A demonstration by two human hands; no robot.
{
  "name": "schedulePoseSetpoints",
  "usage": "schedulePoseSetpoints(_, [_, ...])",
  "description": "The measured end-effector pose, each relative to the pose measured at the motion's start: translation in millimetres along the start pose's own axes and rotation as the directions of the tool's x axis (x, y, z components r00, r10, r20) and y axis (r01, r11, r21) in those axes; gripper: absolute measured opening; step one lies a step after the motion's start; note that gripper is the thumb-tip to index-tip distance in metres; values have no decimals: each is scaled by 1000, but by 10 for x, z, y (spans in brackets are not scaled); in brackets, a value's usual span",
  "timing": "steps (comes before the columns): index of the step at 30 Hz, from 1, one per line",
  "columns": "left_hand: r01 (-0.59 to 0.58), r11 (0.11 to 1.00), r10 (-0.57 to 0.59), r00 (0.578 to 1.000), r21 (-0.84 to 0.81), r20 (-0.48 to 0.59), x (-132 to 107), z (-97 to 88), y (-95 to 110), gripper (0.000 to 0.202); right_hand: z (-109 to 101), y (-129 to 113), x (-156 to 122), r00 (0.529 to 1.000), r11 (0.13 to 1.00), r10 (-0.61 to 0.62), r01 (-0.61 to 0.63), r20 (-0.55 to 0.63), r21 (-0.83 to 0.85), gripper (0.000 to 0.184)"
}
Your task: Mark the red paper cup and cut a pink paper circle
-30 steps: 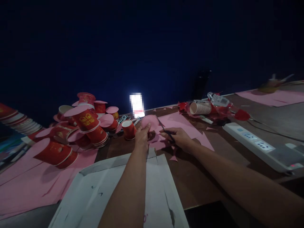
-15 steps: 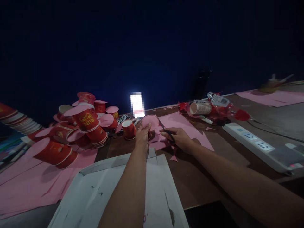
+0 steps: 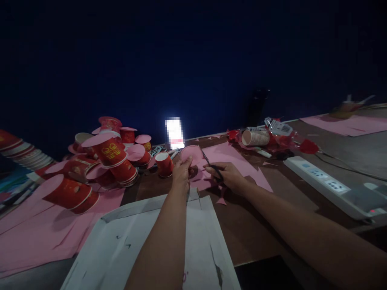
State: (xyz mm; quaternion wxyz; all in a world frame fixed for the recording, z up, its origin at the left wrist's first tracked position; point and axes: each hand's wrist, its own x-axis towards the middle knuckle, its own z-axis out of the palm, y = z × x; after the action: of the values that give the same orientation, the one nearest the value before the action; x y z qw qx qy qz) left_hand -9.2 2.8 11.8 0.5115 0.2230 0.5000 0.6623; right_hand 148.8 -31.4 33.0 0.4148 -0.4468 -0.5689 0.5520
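Note:
My left hand (image 3: 180, 174) pinches a round pink paper disc (image 3: 191, 154), holding it up over the brown table. My right hand (image 3: 229, 176) grips small dark scissors (image 3: 211, 164), whose blades point up and left to the disc's right edge. Under both hands lies a sheet of pink paper (image 3: 236, 161) with cut-out gaps, and small pink scraps (image 3: 221, 200) lie near my right wrist. One small red paper cup (image 3: 164, 164) stands just left of my left hand.
A heap of red paper cups with pink lids (image 3: 105, 161) fills the left. A white paper sheet (image 3: 157, 245) lies under my left forearm. A white power strip (image 3: 329, 184) sits right, a stack of cups in wrapping (image 3: 260, 138) behind, and a bright screen (image 3: 174, 133) at the back.

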Motion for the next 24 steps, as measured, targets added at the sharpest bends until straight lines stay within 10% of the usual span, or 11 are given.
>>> schedulePoseSetpoints(24, [3,999,-2,1000,-53,9,-5,-10,3,49,-2,35,15,1000,1000,13,-14,6,7,49])
